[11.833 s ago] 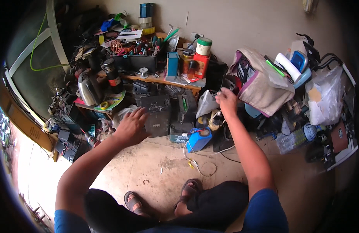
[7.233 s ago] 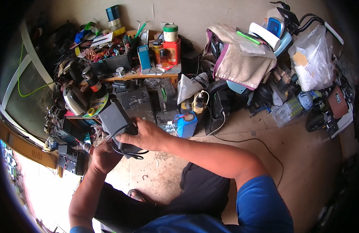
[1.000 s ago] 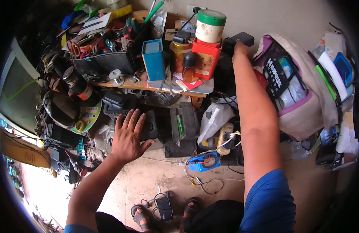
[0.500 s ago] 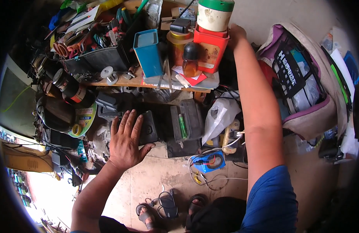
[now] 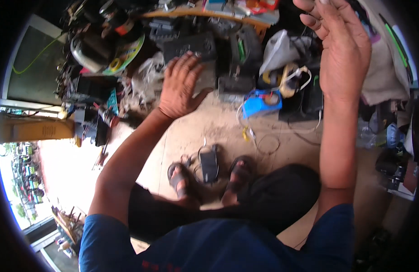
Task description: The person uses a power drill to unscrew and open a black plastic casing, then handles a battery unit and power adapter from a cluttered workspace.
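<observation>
My left hand (image 5: 180,88) is open, palm down with the fingers spread. Its fingertips reach the near edge of a flat black case (image 5: 187,47); whether they touch it I cannot tell. Raised at the upper right is my right hand (image 5: 344,45), its fingers curled in and the thumb drawn up to them. The top edge of the picture cuts off its fingertips, so anything between them is hidden. A crumpled white plastic bag (image 5: 276,51) lies to the left of this hand, beside a dark grey box (image 5: 246,45) with a green strip.
A blue device (image 5: 262,104) with cables sits on the tiled floor (image 5: 209,120). By my sandalled feet lies a black adapter (image 5: 209,165) with its cord. A wooden shelf edge (image 5: 187,11) crosses the top; a pale fabric bag (image 5: 385,75) stands at right.
The view has tipped down toward my lap and feet. My right hand has come away from the red container and white tub on the shelf. My left hand stays spread near the black case.
</observation>
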The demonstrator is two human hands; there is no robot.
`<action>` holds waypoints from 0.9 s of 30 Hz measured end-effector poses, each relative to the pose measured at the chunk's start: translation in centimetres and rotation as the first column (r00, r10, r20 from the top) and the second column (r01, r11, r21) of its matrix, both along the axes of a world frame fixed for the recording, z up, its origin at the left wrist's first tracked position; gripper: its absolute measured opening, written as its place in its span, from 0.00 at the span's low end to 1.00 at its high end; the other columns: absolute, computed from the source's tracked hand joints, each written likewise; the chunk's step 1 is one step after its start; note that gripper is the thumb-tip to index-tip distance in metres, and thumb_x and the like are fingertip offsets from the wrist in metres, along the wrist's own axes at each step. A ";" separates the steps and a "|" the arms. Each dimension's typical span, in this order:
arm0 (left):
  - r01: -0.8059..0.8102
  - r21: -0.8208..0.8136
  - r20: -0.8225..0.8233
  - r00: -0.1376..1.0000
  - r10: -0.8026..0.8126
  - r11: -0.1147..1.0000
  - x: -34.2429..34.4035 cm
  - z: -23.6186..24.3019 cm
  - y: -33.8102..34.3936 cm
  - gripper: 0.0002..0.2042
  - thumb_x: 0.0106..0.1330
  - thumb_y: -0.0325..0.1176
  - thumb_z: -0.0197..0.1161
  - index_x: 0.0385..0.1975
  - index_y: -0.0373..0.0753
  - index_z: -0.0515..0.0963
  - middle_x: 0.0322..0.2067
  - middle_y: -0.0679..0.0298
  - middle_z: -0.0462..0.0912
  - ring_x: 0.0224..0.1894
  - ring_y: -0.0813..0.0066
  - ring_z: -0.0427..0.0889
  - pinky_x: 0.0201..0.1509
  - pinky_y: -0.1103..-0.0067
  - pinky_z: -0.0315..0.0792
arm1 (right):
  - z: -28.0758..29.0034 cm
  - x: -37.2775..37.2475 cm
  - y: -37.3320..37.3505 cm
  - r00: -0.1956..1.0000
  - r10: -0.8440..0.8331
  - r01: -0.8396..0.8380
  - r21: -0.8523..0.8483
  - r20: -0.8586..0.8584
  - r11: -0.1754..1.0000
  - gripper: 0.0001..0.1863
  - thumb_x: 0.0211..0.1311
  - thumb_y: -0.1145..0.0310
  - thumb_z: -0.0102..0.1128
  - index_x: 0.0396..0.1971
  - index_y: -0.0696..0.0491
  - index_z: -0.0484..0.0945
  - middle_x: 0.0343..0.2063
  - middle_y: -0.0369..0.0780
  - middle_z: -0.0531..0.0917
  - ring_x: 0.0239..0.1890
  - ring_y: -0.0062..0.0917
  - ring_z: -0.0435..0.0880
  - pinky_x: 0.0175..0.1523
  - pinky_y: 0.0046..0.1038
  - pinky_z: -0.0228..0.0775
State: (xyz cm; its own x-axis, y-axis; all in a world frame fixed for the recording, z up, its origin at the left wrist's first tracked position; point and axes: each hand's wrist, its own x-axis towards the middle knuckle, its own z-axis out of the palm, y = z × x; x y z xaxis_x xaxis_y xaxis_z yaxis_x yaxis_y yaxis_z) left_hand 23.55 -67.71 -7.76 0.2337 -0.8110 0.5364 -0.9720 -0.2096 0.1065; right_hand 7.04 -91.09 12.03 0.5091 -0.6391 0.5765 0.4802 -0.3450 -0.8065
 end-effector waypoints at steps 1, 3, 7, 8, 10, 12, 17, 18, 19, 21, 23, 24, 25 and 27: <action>0.040 -0.005 -0.018 0.999 -0.040 0.999 -2.6 -1.5 1.2 0.33 0.63 0.47 0.75 0.65 0.38 0.75 0.68 0.52 0.75 0.72 0.47 0.70 0.77 0.53 0.58 | 0.7 -1.7 1.5 0.999 0.024 -0.026 -0.042 -0.029 0.999 0.14 0.79 0.69 0.60 0.55 0.61 0.82 0.46 0.42 0.90 0.42 0.21 0.89 0.46 0.20 0.81; 0.045 0.267 -0.186 0.983 0.006 0.963 -7.5 -7.2 4.6 0.29 0.65 0.50 0.73 0.61 0.39 0.79 0.62 0.54 0.79 0.64 0.51 0.76 0.73 0.55 0.64 | 2.2 -4.1 4.3 0.986 0.106 -0.115 -0.059 -0.132 0.992 0.14 0.79 0.69 0.60 0.55 0.61 0.83 0.45 0.42 0.91 0.40 0.20 0.89 0.43 0.19 0.82; 0.102 0.764 -0.337 0.905 0.259 0.637 -16.2 -15.9 10.1 0.33 0.65 0.57 0.71 0.61 0.37 0.75 0.56 0.51 0.82 0.61 0.52 0.82 0.61 0.57 0.76 | 1.9 -6.1 7.7 0.935 0.319 -0.342 -0.156 -0.157 0.927 0.11 0.78 0.70 0.61 0.51 0.60 0.84 0.38 0.40 0.89 0.37 0.19 0.87 0.41 0.20 0.82; 0.059 0.824 -0.372 0.807 0.460 0.563 -18.2 -16.7 10.7 0.40 0.62 0.61 0.73 0.65 0.37 0.72 0.57 0.50 0.82 0.62 0.50 0.82 0.60 0.58 0.78 | 1.0 -6.0 8.3 0.915 0.371 -0.396 -0.180 -0.158 0.900 0.10 0.77 0.71 0.61 0.50 0.60 0.84 0.36 0.39 0.89 0.36 0.19 0.87 0.41 0.21 0.82; -0.066 0.847 -0.411 0.549 0.728 0.527 -21.2 -18.3 11.5 0.42 0.60 0.59 0.76 0.64 0.32 0.71 0.58 0.47 0.82 0.62 0.50 0.83 0.63 0.60 0.79 | -1.0 -6.4 10.8 0.881 0.411 -0.450 -0.147 -0.233 0.881 0.10 0.77 0.71 0.63 0.51 0.60 0.84 0.39 0.38 0.88 0.39 0.19 0.87 0.43 0.23 0.82; -0.076 0.872 -0.421 0.387 0.820 0.484 -23.4 -17.2 9.5 0.43 0.59 0.58 0.76 0.64 0.30 0.70 0.60 0.46 0.82 0.65 0.53 0.82 0.66 0.60 0.78 | -3.2 -7.6 12.4 0.875 0.370 -0.414 -0.087 -0.313 0.906 0.13 0.78 0.68 0.65 0.56 0.57 0.84 0.43 0.38 0.90 0.41 0.16 0.89 0.44 0.21 0.84; -0.399 0.820 -0.378 0.162 0.912 0.410 -27.8 -22.7 9.5 0.54 0.57 0.58 0.79 0.74 0.28 0.57 0.55 0.48 0.85 0.58 0.49 0.87 0.62 0.61 0.82 | -8.1 -6.4 14.8 0.791 0.363 -0.436 -0.038 -0.493 0.899 0.17 0.71 0.76 0.69 0.57 0.61 0.82 0.41 0.37 0.90 0.38 0.18 0.87 0.46 0.23 0.83; -0.522 0.722 -0.368 0.266 0.891 0.454 -27.9 -26.0 11.8 0.51 0.61 0.60 0.75 0.74 0.30 0.60 0.54 0.51 0.86 0.53 0.51 0.88 0.56 0.63 0.84 | -7.7 -5.7 15.8 0.770 0.371 -0.467 -0.063 -0.519 0.882 0.18 0.70 0.77 0.69 0.58 0.62 0.81 0.41 0.37 0.90 0.38 0.18 0.87 0.46 0.24 0.83; -0.612 0.607 -0.348 0.370 0.862 0.507 -27.2 -29.1 13.1 0.48 0.64 0.63 0.72 0.73 0.32 0.63 0.52 0.54 0.87 0.48 0.54 0.90 0.50 0.65 0.85 | -7.9 -5.3 16.5 0.747 0.358 -0.486 -0.091 -0.561 0.869 0.20 0.69 0.77 0.70 0.58 0.63 0.80 0.41 0.37 0.89 0.38 0.18 0.87 0.46 0.24 0.83; -0.446 0.680 -0.584 0.151 0.798 0.582 -25.5 -26.2 11.9 0.59 0.40 0.58 0.87 0.67 0.27 0.61 0.58 0.39 0.82 0.63 0.45 0.82 0.65 0.61 0.80 | -9.6 -5.3 15.8 0.721 0.288 -0.491 -0.171 -0.630 0.854 0.22 0.67 0.75 0.71 0.60 0.63 0.80 0.39 0.38 0.89 0.37 0.18 0.87 0.46 0.25 0.83; -0.300 0.710 -0.673 -0.020 0.740 0.637 -23.9 -20.8 11.2 0.58 0.41 0.52 0.87 0.69 0.29 0.60 0.56 0.44 0.84 0.58 0.50 0.86 0.62 0.64 0.82 | -10.6 -6.1 14.7 0.652 0.166 -0.493 -0.247 -0.740 0.834 0.27 0.67 0.68 0.71 0.63 0.63 0.79 0.47 0.48 0.90 0.44 0.34 0.93 0.49 0.34 0.85; -0.315 0.687 -0.696 -0.022 0.718 0.656 -23.2 -19.0 10.3 0.58 0.41 0.52 0.87 0.69 0.29 0.60 0.56 0.44 0.84 0.58 0.50 0.86 0.62 0.64 0.82 | -10.8 -6.6 13.6 0.617 0.080 -0.521 -0.330 -0.783 0.787 0.29 0.67 0.65 0.72 0.64 0.63 0.78 0.51 0.52 0.88 0.49 0.40 0.91 0.53 0.37 0.83; -0.298 0.546 -0.834 -0.109 0.540 0.783 -22.4 -17.7 10.4 0.42 0.54 0.50 0.77 0.66 0.33 0.68 0.47 0.52 0.86 0.47 0.58 0.87 0.53 0.67 0.82 | -11.1 -6.8 13.2 0.583 0.012 -0.568 -0.396 -0.813 0.721 0.31 0.67 0.62 0.72 0.65 0.63 0.76 0.54 0.55 0.87 0.54 0.45 0.90 0.58 0.40 0.82; -0.294 0.199 -0.929 -0.360 0.084 0.935 -20.0 -14.2 10.5 0.29 0.66 0.41 0.67 0.66 0.35 0.74 0.41 0.57 0.89 0.43 0.64 0.89 0.52 0.70 0.85 | -10.8 -7.1 12.5 0.484 -0.059 -0.652 -0.404 -0.873 0.642 0.36 0.67 0.57 0.72 0.67 0.64 0.74 0.59 0.58 0.84 0.62 0.50 0.84 0.65 0.41 0.77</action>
